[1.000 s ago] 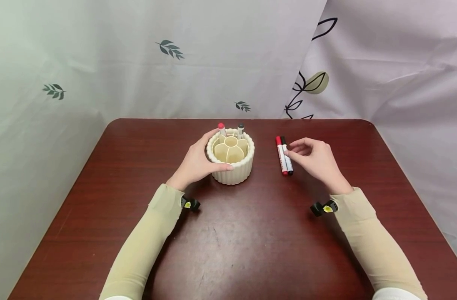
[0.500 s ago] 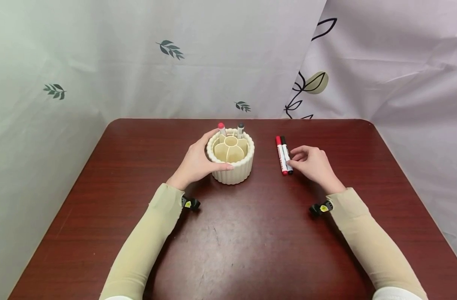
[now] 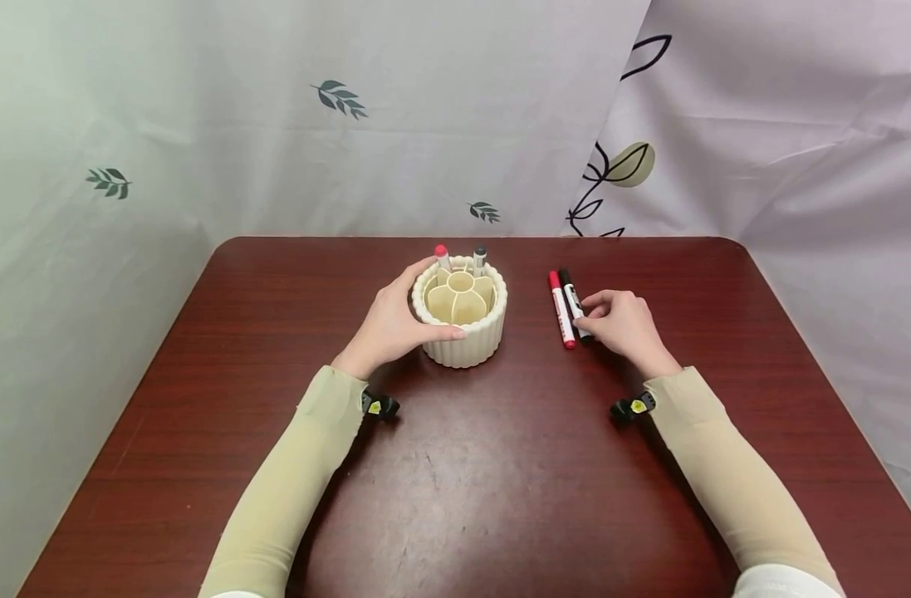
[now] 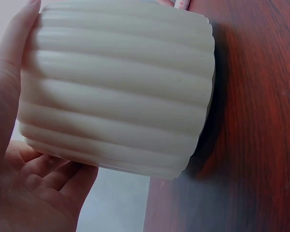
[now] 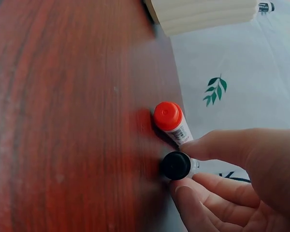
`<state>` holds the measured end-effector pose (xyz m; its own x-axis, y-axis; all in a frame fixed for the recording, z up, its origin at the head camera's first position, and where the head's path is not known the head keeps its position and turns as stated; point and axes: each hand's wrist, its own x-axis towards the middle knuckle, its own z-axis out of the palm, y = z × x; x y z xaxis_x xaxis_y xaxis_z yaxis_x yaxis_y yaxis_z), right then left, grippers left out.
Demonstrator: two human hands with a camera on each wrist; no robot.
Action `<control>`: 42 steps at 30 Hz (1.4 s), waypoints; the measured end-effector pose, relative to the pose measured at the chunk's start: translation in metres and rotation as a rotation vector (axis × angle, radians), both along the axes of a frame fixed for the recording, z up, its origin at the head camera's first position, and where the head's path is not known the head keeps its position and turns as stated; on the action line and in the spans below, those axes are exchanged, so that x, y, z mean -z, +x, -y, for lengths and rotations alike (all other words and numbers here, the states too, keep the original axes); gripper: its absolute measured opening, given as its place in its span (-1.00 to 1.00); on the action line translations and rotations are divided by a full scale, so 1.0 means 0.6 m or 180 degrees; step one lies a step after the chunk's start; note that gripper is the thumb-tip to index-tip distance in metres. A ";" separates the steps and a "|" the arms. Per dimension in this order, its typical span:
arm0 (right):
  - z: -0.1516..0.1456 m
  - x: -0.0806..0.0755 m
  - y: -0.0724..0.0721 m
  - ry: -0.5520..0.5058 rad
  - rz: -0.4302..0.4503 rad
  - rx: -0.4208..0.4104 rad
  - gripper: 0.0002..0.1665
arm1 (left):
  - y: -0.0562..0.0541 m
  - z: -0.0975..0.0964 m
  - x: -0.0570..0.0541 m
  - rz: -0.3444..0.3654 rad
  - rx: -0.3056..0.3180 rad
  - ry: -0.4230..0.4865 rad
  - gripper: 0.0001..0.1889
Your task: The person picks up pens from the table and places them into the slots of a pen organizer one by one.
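Observation:
A cream ribbed pen holder [image 3: 466, 347] with petal-shaped compartments stands upright on the table. My left hand [image 3: 386, 322] grips its left side, thumb along the front; the left wrist view shows the pen holder's ribbed wall [image 4: 121, 87] close up. Inside, at the back, stand a red-capped marker [image 3: 442, 252] and a dark-capped marker [image 3: 480, 254]. To the right, my right hand [image 3: 629, 325] pinches a black marker [image 3: 571, 295] between thumb and fingers near its front end. Beside it on the left lies a red marker [image 3: 561, 309]. The black end [image 5: 176, 166] faces the right wrist camera.
Dark red wooden table [image 3: 462, 482] spreads around the hands. Pale curtains with leaf prints [image 3: 395, 149] hang right behind the table's back edge and along both sides. A small black camera [image 3: 380, 406] sits on the left wrist, another camera [image 3: 633, 407] on the right.
My right hand has come down to the black marker's front end and taken hold of it. That marker has shifted slightly away from the red one. The left hand and pen holder have stayed put.

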<state>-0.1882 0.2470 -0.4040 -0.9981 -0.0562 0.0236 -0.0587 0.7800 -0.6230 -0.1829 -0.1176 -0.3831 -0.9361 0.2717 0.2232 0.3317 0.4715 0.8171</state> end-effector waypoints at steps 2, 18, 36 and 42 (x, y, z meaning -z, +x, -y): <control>0.000 0.000 -0.003 0.0011 0.0025 0.0005 -0.58 | 0.000 0.001 0.000 -0.0005 -0.0009 -0.0002 0.18; -0.006 -0.013 -0.002 -0.0143 -0.0061 0.0214 -0.63 | -0.002 0.000 0.003 -0.0014 -0.0013 -0.0021 0.17; 0.006 -0.091 0.025 -0.0476 -0.0802 0.0296 -0.78 | -0.002 0.001 0.002 0.0003 -0.0013 -0.0011 0.18; 0.015 -0.104 0.032 -0.0578 -0.0879 0.0254 -0.80 | -0.003 0.001 0.003 -0.0001 -0.0027 -0.0033 0.19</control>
<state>-0.1693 0.2378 -0.3418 -0.9537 0.0518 0.2962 -0.1878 0.6667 -0.7213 -0.1844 -0.1184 -0.3848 -0.9383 0.2661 0.2207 0.3279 0.4828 0.8120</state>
